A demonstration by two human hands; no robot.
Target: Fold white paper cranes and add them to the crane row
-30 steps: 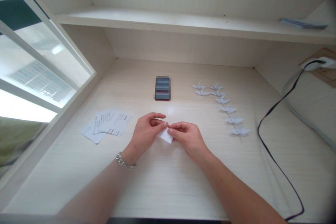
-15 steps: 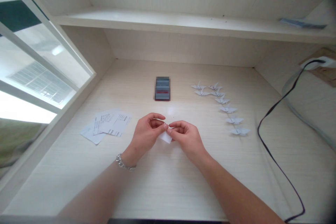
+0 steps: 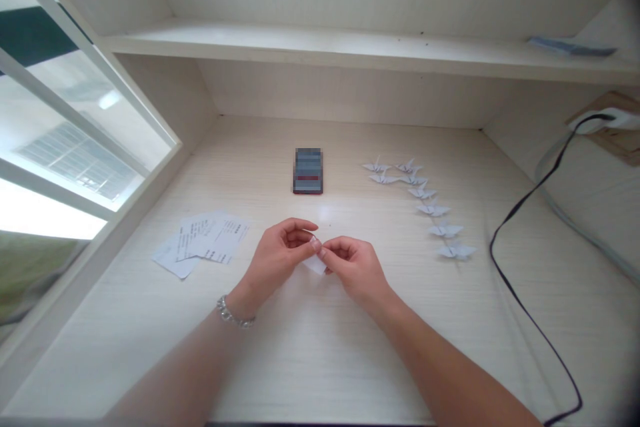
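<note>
A small folded piece of white paper (image 3: 316,265) is held just above the pale wooden desk (image 3: 320,347), near its middle. My left hand (image 3: 278,257) pinches its upper edge with thumb and fingers; a bracelet is on that wrist. My right hand (image 3: 354,269) pinches the same paper from the right, fingertips meeting the left hand's. Most of the paper is hidden between the fingers.
A row of several white paper cranes (image 3: 423,200) lies at the right. A dark phone (image 3: 308,171) lies beyond the hands. Printed paper sheets (image 3: 205,240) lie at the left. A black cable (image 3: 520,227) runs along the right side. A shelf (image 3: 350,47) hangs above.
Both hands have closed further over the folded paper, so less of it shows below the fingers. The view has shifted slightly.
</note>
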